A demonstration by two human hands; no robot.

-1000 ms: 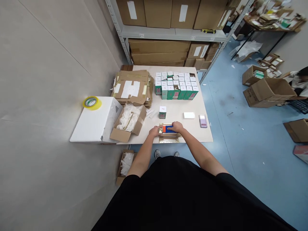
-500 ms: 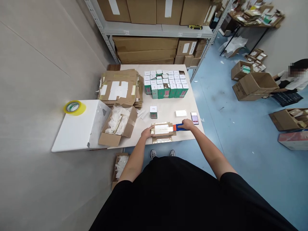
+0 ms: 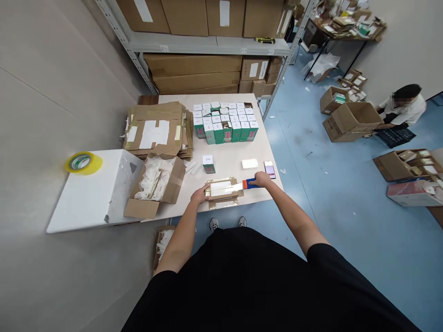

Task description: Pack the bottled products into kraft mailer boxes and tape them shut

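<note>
My right hand (image 3: 262, 179) is closed around the blue and orange handle of a scraper (image 3: 247, 184). Its pale blade reaches left over the white label on a small flattened cardboard box (image 3: 238, 194) at the table's front edge. At that box's left end, my left hand (image 3: 200, 195) grips the cardboard; some of its fingers are hidden. Shiny tape strips run along the cardboard's edges. Beyond it stands a single white and green carton (image 3: 208, 164). A white box (image 3: 249, 164) and a phone (image 3: 270, 169) lie behind my right hand.
Several green and white cartons (image 3: 226, 131) stand in rows at the back of the table. To the left are stacked flattened cardboard (image 3: 173, 115), an open box of paper scraps (image 3: 133, 207) and a tape roll (image 3: 95, 163). A person (image 3: 417, 108) crouches at right.
The view has shifted, so the table sits further left in it. The scraper blade now lies at a slight slant across the label. Both hands keep their holds.
</note>
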